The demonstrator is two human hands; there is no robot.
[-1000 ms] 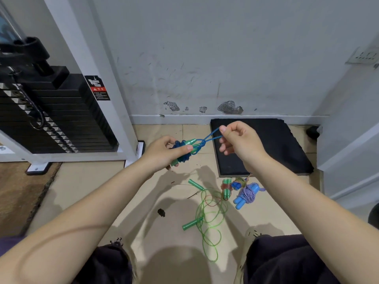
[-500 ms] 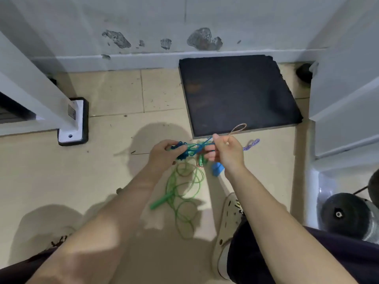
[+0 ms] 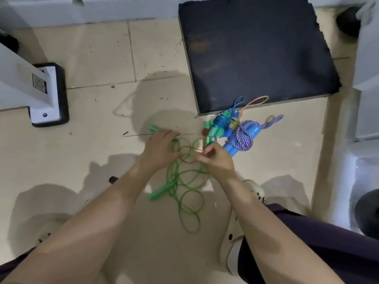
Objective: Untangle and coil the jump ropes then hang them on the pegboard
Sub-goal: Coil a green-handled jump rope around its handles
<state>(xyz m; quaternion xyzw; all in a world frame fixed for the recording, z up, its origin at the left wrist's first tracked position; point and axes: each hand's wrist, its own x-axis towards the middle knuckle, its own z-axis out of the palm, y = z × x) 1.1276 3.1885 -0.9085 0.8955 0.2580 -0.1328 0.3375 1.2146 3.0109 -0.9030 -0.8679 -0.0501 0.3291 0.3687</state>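
Blue rope [image 3: 222,121]: coiled, now set down on floor by mat [image 3: 258,52] corner, beside purple bundle [image 3: 243,138]. Green rope [image 3: 184,181]: loose, tangled on floor; left hand [image 3: 159,148] and right hand [image 3: 217,160] apparently pinching its strands. Next untangling begins

Left hand [image 3: 159,148], right hand [image 3: 218,160] low (fingers curled, pinching).

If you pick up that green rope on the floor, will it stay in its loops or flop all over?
The green rope would probably flop: its thin cord lies in loose, uneven loops. It looks light, so lifting should be easy. The loops overlap, so they may snag; the green handle would likely dangle.
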